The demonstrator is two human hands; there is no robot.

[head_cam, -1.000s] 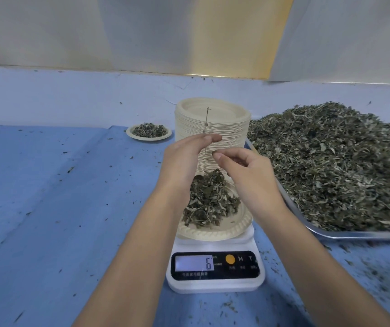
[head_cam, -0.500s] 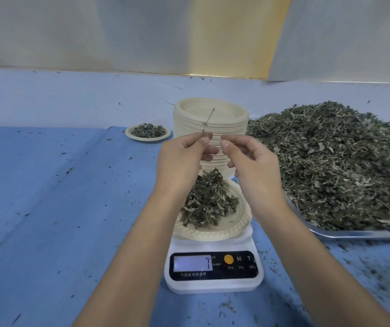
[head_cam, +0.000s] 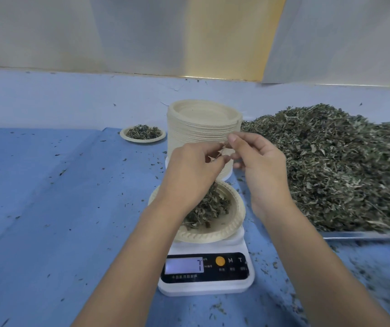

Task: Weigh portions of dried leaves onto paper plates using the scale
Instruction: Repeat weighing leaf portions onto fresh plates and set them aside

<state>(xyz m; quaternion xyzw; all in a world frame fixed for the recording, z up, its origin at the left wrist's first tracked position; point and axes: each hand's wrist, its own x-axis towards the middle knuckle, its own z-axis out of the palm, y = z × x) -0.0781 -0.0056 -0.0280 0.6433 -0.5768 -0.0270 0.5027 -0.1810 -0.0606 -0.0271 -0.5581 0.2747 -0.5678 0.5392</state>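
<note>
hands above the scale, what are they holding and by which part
The left hand and right hand both pinch one small leaf bit at their fingertips, seemingly at opposite ends; blur hides the exact hold.

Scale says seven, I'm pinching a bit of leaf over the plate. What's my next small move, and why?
Probably drop a small fragment onto the plate on the scale. The left hand and right hand both pinch one leaf bit over it, as if splitting it, and the display reads 7, suggesting fine topping-up.
</note>
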